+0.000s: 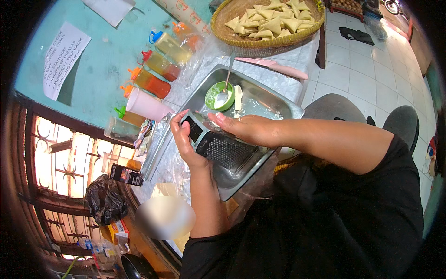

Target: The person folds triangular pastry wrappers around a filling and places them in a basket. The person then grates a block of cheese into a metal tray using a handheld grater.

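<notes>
My left hand (186,139) grips the top end of a metal box grater (226,150) with a dark frame, tilted over a rectangular stainless steel tray (268,96). My right hand (240,127) lies against the grater's upper face; a little pale material shows by its fingertips, and what is under the palm is hidden. Inside the tray, beyond the hands, stand a green bowl (211,97) with white residue and a metal spoon (228,75). Beside the bowl lies a pale stick, seemingly cheese (238,97). White shreds (275,113) are scattered on the tray floor.
A woven basket (223,36) of folded triangular pastries (273,22) and a pink-handled knife (287,69) lie beyond the tray. Squeeze bottles (150,82), a pink cup (146,104) and a phone (126,174) are at the left. A grey stool (331,106) stands right.
</notes>
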Available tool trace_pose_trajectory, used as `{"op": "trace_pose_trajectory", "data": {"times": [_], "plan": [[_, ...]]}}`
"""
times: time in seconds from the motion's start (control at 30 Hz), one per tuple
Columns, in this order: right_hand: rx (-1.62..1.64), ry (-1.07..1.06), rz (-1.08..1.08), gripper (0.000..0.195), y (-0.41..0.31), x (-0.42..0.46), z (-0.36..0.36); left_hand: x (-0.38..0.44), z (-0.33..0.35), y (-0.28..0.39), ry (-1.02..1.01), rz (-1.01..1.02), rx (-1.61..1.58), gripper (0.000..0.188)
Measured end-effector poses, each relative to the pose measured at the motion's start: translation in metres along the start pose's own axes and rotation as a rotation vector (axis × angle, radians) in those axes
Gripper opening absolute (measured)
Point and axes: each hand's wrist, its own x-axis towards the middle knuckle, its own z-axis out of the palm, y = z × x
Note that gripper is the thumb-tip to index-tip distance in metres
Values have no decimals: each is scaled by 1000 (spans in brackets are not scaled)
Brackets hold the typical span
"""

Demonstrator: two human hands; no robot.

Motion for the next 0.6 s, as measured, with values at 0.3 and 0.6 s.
{"op": "trace_pose_trajectory", "data": {"times": [0.3,0.6], "plan": [[42,100,-169,49,33,36,-7,0,0,1,13,-14,-47,36],[143,142,94,36,36,45,-21,0,-1,1,-14,-9,-16,37]]}}
